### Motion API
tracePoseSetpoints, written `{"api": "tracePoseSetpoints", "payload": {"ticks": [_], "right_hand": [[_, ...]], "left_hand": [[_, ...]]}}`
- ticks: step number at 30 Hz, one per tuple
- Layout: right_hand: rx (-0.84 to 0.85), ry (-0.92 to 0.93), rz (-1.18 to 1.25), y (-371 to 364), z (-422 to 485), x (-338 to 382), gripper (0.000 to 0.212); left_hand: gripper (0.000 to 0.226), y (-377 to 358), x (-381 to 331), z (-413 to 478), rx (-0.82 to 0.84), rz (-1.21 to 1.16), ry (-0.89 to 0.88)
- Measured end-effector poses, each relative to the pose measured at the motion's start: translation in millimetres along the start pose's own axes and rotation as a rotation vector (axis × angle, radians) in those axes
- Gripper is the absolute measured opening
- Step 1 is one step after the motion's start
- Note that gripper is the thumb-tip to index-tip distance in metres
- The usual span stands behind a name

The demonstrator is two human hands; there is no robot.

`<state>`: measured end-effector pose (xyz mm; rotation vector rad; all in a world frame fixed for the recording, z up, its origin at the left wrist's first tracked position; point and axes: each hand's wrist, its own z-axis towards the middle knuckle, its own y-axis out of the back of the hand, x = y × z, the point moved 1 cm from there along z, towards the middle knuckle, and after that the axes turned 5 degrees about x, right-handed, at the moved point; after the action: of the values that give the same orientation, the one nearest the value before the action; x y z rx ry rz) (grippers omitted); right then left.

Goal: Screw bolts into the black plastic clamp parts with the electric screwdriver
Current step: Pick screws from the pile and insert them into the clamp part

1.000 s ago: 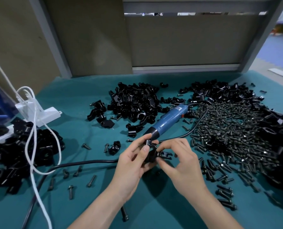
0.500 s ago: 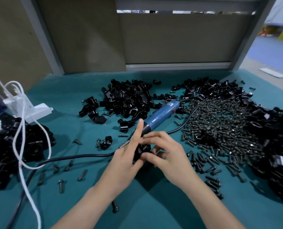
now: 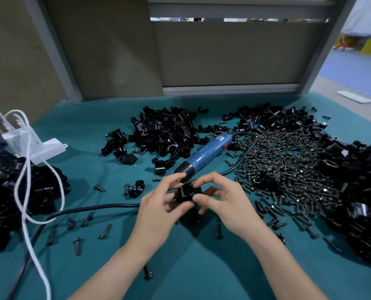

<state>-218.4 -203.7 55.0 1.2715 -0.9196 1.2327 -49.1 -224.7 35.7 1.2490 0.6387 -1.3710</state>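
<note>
**A:** What takes up the most room?

**B:** The table (image 3: 201, 273), covered in teal cloth. A wide heap of bolts (image 3: 288, 165) spreads across its right side. A bank of black clamp parts (image 3: 364, 191) sits against the heap at the right edge. A second clamp pile (image 3: 165, 131) sits at the centre back. A third pile (image 3: 7, 198) lies at the left edge, under a looping white cord (image 3: 26, 191).

**A:** And the screwdriver?

**B:** The blue screwdriver (image 3: 206, 154) lies flat between the centre pile and the bolts, with its tip pointing toward the hands. A black cable (image 3: 93, 207) runs left across the cloth.

**A:** What are the hands doing?

**B:** They meet just in front of that tip. The left hand (image 3: 158, 208) and the right hand (image 3: 227, 204) both have curled fingers. Together they pinch one clamp piece (image 3: 187, 192) between them, above the cloth. I cannot tell whether a bolt sits in it.

**A:** Anything smaller?

**B:** A single clamp (image 3: 137, 188) lies just left of the hands. Stray screws (image 3: 104, 231) are scattered in front of it.
</note>
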Motion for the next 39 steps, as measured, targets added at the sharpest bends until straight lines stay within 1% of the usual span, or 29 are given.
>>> {"api": "tracePoseSetpoints", "payload": {"ticks": [3, 5, 11, 16, 20, 22, 26, 29, 31, 33, 36, 39], "right_hand": [[0.006, -0.017, 0.067, 1, 1, -1, 0.030], [0.014, -0.028, 0.103, 2, 1, -1, 0.028], [0.029, -0.056, 0.094, 7, 2, -3, 0.027], [-0.021, -0.060, 0.104, 10, 3, -6, 0.028], [0.001, -0.037, 0.083, 9, 3, -7, 0.032], [0.005, -0.027, 0.064, 9, 3, -6, 0.032], [0.017, -0.025, 0.006, 11, 3, -5, 0.034], [0.031, -0.035, -0.027, 12, 2, -4, 0.037], [0.036, -0.039, -0.030, 12, 2, -5, 0.038], [0.033, -0.033, -0.037, 14, 2, -5, 0.038], [0.030, -0.026, -0.064, 14, 2, -3, 0.037], [0.093, -0.070, -0.096, 18, -2, 10, 0.041]], "left_hand": [[0.045, -1, 2, 1, -0.027, -0.161, 0.042], [0.040, -1, 1, 2, -0.018, -0.210, 0.054], [0.041, -3, 0, 2, -0.011, -0.236, 0.070], [0.039, -1, 3, 5, -0.019, -0.315, 0.156], [0.040, 0, 0, 6, 0.002, -0.338, 0.140], [0.036, -1, -2, 6, 0.012, -0.340, 0.138], [0.033, 1, -3, 6, 0.019, -0.300, 0.133], [0.030, 3, -3, 5, 0.011, -0.193, 0.122], [0.030, 2, -2, 5, -0.001, -0.156, 0.156], [0.031, 1, -1, 5, 0.014, -0.237, 0.182], [0.033, -1, -1, 5, 0.038, -0.290, 0.155], [0.034, -1, 3, 7, 0.025, -0.303, 0.172]]}}
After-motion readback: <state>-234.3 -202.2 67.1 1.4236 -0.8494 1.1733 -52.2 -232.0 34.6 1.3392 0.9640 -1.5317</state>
